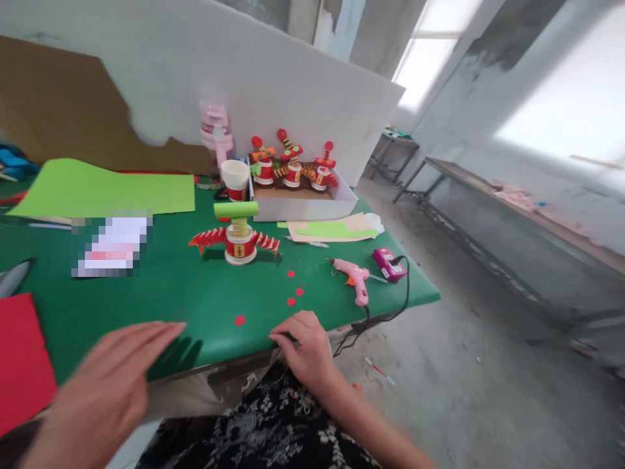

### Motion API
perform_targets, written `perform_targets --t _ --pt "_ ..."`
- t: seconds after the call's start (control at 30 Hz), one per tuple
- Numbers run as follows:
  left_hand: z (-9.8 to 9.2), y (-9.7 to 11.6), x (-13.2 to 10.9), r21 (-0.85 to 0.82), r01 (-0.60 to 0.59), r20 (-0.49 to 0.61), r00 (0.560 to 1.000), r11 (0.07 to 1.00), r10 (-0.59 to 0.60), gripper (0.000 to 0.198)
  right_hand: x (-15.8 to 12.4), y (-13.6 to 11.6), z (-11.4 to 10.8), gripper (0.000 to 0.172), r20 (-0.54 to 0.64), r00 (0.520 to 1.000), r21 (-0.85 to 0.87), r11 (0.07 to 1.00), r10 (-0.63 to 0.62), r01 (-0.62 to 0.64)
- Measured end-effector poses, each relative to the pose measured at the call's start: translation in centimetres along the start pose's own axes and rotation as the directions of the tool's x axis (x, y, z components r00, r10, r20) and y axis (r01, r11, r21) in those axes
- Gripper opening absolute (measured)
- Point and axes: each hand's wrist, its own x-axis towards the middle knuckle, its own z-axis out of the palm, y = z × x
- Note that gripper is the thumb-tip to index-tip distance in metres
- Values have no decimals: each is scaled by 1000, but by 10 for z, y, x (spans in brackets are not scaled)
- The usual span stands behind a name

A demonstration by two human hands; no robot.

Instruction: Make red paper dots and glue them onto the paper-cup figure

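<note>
My left hand (114,371) hovers over the table's near edge, fingers stretched out and smeared by motion, with nothing seen in it. At the table edge, my right hand (303,342) has its thumb and fingers pressed together; whatever they hold, if anything, is hidden. Just beyond lie small red paper discs, one red disc (239,320) between the hands and several to its right. A paper-cup figure (240,247) stands upright in the middle, with red pleated paper arms and a green paper roll on top. The pink glue gun (355,276) rests to the right.
Three finished-looking cup figures (293,172) stand in a white box (305,209) at the back. Beside it are paper cups (235,179) and a pink bottle (216,133). Green paper (112,189) and red paper (24,358) lie left. A purple power box (389,264) trails a black cord.
</note>
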Motion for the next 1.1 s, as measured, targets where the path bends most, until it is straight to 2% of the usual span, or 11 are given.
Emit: perform_targets --t 0.07,0.17,0.23,0.37,0.4,0.5,0.57,0.63,0.73,0.83,1.1 --pt "30 28 16 -49 -111 -8 994 993 110 68 1 2 -8 20 -12 1000 -36 999 -7 7" --pt "55 48 29 -36 -129 57 990 991 131 58 3 11 -28 31 -29 999 -121 993 -18 15" --pt "60 48 30 3 -118 92 989 993 117 60 6 23 -47 33 -76 997 -189 982 -10 -4" --pt "61 44 26 33 -134 89 988 990 130 64 24 51 -88 28 -291 956 -314 938 50 -145" --pt "61 44 25 37 -136 85 987 990 133 64 32 55 -96 30 -293 954 -345 924 60 -164" --pt "61 46 25 50 -137 77 988 989 133 66 72 60 -105 23 -180 980 -482 860 91 -168" --pt "62 47 26 59 -138 72 988 989 134 67 105 59 -99 22 -11 986 -652 746 166 -133" --pt "63 48 28 65 -139 65 989 988 134 67 137 60 -86 26 216 919 -820 572 330 -12" --pt "65 50 29 73 -138 37 990 988 135 66 172 68 -66 26 285 866 -857 513 411 38" --pt "64 53 30 65 -142 -3 990 988 142 63 186 79 -55 32 332 833 -867 492 442 84" --pt "60 52 30 -99 -119 -245 965 988 92 48 191 83 -62 28 413 809 -854 488 419 183"
